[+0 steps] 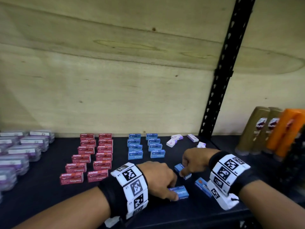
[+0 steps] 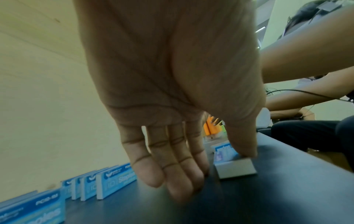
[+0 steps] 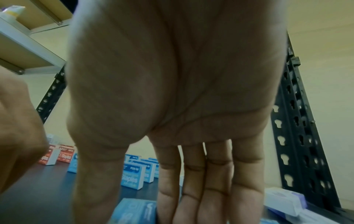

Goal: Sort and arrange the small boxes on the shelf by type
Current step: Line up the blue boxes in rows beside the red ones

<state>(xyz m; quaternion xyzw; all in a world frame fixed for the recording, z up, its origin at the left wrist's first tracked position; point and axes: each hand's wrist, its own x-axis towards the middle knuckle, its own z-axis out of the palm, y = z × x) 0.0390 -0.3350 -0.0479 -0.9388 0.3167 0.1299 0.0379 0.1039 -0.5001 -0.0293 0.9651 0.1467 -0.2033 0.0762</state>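
We've got both hands down at the front of the dark shelf (image 1: 41, 192), each on its own loose blue staple box

Left hand (image 1: 158, 177): thumb and fingers pinch the nearest blue box (image 1: 180, 192), which lies flat on the shelf near the front edge. Left wrist view shows the thumb on the box's near corner (image 2: 232, 162) and the fingers pointing down to the shelf beside it

Right hand (image 1: 195, 160): fingers curled over a second blue box (image 1: 182, 171), just behind the first and at an angle. Right wrist view shows thumb and fingers reaching down either side of it (image 3: 134, 211), so we read it as a pinch

A third loose blue box (image 1: 202, 186) lies angled just by the right wristband, touched by neither hand

Already arranged behind the hands:
- red staple boxes (image 1: 90, 157) in two columns, left of centre
- blue staple boxes (image 1: 145, 148) in two columns, right of the red ones, standing on edge
- small white boxes (image 1: 174, 141) scattered loose near the back wall, right of the blue columns, not lined up

Elsewhere: clear cases with purple labels (image 1: 21, 151) at far left; brown bottles (image 1: 257, 129) and orange ones (image 1: 287, 129) past the black upright (image 1: 226, 68) on the right
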